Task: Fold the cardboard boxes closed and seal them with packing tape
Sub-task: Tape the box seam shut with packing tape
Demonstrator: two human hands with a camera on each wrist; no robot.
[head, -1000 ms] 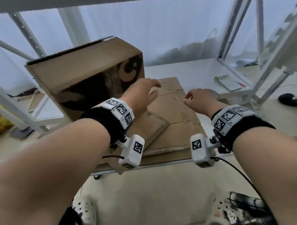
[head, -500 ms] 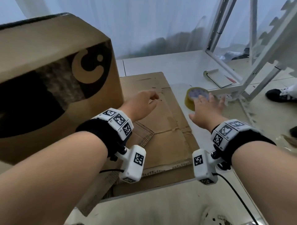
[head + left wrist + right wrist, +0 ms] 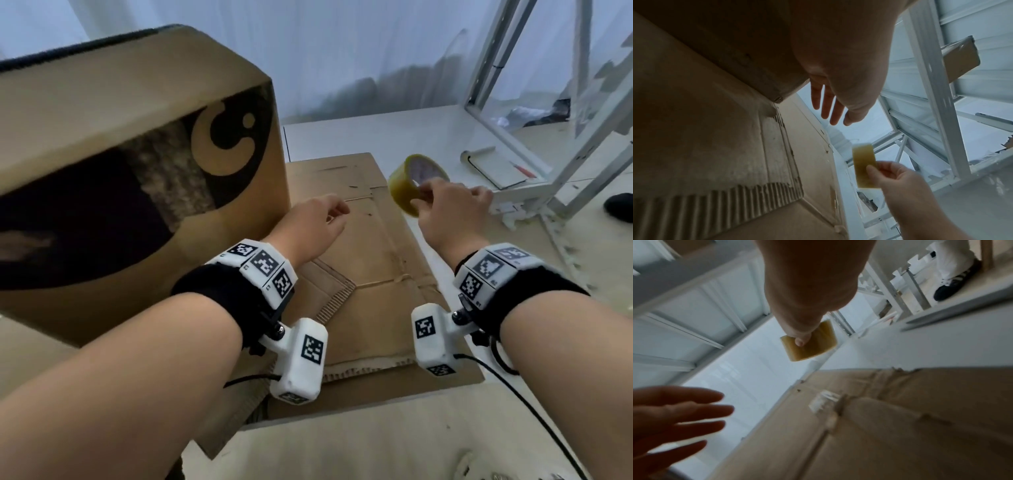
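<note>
A big box [image 3: 137,171] stands on the left of the worktop [image 3: 394,137]. Its top looks folded shut, so it seems ready for tape. I cannot see if any tape is on it yet.

Just right of the box is the left hand [image 3: 313,222]. It holds nothing. Its fingers are loose and a bit spread. It hangs close to the box, maybe so it can steady the box or help pull the tape.

Under both hands lies flat cardboard [image 3: 376,274]. It covers the worktop, maybe to keep it safe, or it may be boxes not made up yet.

Next comes the tape roll [image 3: 407,185]. The right hand [image 3: 448,212] has it up off the worktop, thumb on the outside of the roll and fingers curled round it. I think the roll is on its way to the box.

Far right stands a white metal frame [image 3: 565,120].
</note>
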